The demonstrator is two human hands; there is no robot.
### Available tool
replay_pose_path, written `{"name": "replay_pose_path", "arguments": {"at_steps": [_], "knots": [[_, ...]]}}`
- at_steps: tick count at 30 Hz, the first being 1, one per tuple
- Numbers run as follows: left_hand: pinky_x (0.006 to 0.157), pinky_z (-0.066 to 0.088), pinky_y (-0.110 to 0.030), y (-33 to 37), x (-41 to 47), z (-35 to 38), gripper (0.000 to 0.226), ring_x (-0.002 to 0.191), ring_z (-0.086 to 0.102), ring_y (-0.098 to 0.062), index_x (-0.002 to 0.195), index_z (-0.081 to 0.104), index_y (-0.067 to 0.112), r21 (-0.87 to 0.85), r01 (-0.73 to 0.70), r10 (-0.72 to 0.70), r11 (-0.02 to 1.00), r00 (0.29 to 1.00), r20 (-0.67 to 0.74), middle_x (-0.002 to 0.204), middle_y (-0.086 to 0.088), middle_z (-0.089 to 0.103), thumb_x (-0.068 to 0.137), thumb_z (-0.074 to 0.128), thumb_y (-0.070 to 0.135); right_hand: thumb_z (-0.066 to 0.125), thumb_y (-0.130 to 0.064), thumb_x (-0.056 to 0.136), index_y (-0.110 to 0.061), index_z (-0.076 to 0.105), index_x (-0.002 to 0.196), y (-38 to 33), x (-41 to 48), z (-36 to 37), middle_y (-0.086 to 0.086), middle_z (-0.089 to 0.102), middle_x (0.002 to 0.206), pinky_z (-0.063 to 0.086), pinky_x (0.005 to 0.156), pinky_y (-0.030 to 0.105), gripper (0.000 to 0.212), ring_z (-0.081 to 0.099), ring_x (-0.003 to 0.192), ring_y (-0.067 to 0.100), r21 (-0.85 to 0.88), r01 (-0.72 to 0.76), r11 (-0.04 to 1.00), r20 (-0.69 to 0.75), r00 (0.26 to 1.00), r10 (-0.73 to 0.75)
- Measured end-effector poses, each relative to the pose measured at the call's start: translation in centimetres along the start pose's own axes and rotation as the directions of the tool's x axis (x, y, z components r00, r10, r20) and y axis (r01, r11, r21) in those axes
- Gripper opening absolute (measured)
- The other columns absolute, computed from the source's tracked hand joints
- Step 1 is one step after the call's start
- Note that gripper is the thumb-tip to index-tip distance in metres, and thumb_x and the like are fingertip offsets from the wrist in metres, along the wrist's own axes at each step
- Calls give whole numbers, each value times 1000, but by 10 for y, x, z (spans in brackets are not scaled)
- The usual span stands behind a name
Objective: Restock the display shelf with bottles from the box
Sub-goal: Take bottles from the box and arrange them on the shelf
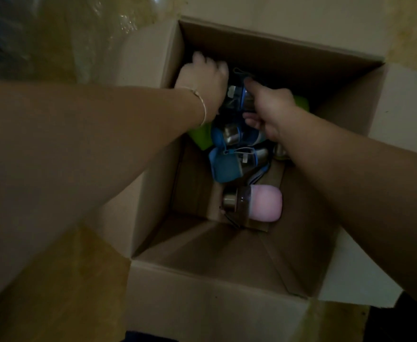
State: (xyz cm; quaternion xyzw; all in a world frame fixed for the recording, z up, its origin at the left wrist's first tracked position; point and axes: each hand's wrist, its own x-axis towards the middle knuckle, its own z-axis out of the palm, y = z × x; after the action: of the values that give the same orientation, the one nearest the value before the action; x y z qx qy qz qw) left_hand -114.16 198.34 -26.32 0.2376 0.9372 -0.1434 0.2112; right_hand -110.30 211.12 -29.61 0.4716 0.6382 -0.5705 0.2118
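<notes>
Brown corrugated cardboard made up the open box [227,280], its four flaps folded outward and its inside dim. Both bare forearms reached down into it from the near side. The left hand [203,81], with a thin pale bracelet [202,104] at the wrist, lay against the far left wall of the box, its fingers curled down over the top of a dark bottle [234,95] with a blue band; whether it had truly closed on that bottle could not be told, since the fingertips were hidden. The right hand [268,109] sat just beside it, toward the middle of the far half, thumb up and fingers spread around the same dark cluster, touching it, but its hold was likewise unclear.

Bottles lay jumbled on their sides along the box floor. A blue bottle [223,169] with a steel cap and a looped strap rested near the centre, just nearer than the hands. A green bottle [201,137] showed under the left wrist by the left wall, and another patch of green [301,103] peeked out beyond the right hand. A pink bottle [264,203] with a steel cap lay alone toward the near wall, well apart from the hands, its cap pointing left. Crinkled clear plastic [118,23] lay outside the box at the far left corner.
</notes>
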Motion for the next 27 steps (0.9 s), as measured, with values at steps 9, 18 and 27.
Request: {"name": "replay_pose_path", "arguments": {"at_steps": [9, 18, 27], "knots": [[91, 43, -47, -10, 4, 8, 88, 114, 45, -43, 131, 44, 3, -54, -90, 96, 994, 989, 115, 128, -24, 41, 65, 84, 44, 74, -45, 86, -14, 62, 115, 15, -2, -7, 7, 72, 98, 54, 54, 22, 44, 69, 78, 17, 71, -79, 994, 92, 993, 73], [83, 52, -44, -6, -65, 7, 90, 104, 55, -35, 116, 41, 10, -430, 6, 78, 903, 981, 178, 115, -16, 52, 48, 92, 41, 81, -29, 82, -17, 58, 123, 40, -59, -34, 5, 68, 116, 59, 87, 38, 49, 68, 103, 21, 202, -81, 976, 163, 986, 48], [86, 50, -44, 4, -129, -70, 89, 104, 54, -32, 122, 44, 15, -476, 13, 67, 879, 986, 152, 114, -11, 52, 51, 87, 48, 89, -27, 72, -15, 62, 117, -4, -148, -80, 4, 70, 107, 55, 63, 26, 53, 71, 92, 17, 149, 54, 987, 44, 997, -61]]}}
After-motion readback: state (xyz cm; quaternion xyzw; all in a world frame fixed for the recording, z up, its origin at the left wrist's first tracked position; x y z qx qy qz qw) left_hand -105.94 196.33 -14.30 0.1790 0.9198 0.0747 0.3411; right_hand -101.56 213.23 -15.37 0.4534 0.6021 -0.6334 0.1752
